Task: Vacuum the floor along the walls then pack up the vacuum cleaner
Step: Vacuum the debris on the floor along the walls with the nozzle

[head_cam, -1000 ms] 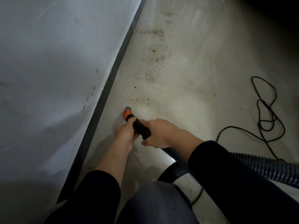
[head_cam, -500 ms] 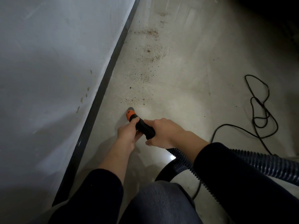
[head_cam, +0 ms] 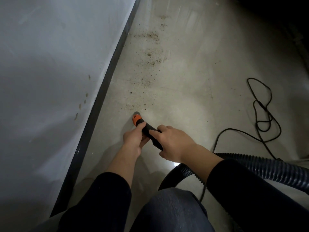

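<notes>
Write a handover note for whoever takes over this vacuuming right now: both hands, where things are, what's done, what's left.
Hands: the left hand grips the nozzle just behind its orange collar; the right hand grips it further back.
Things: the nozzle tip is down on the floor near the baseboard. The hose trails off to the right, and the power cord lies in loose loops on the right. The vacuum body is out of view.
Done: the floor around the hands looks free of crumbs.
Left: the brown crumbs scattered ahead along the baseboard, then packing up hose and cord.
</notes>
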The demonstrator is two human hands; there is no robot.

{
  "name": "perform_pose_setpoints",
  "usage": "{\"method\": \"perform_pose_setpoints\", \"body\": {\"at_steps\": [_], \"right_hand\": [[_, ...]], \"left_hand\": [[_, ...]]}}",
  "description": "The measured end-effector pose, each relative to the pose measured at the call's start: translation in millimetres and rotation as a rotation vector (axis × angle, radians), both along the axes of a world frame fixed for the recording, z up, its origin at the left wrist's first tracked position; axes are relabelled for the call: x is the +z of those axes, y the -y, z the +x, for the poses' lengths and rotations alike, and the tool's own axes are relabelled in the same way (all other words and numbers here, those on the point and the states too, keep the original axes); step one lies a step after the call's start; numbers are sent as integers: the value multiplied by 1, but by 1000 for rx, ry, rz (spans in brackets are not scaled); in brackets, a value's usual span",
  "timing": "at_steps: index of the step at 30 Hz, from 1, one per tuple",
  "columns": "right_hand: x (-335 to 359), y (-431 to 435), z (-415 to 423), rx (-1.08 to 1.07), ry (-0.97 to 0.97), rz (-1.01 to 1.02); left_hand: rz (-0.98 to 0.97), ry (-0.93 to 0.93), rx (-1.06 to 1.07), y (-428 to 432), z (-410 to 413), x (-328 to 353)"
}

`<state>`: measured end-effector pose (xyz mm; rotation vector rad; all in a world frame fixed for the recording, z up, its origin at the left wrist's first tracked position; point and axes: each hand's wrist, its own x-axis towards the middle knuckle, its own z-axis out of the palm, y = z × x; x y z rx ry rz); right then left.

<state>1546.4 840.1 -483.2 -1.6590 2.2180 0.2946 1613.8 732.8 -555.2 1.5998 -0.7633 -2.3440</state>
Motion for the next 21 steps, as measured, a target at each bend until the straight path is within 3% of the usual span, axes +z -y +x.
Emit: {"method": "perform_pose_setpoints", "body": {"at_steps": [21], "right_hand": [[5,0,-13,-116,11,-15]], "left_hand": [[42,-44,-80,4,-21,3]]}}
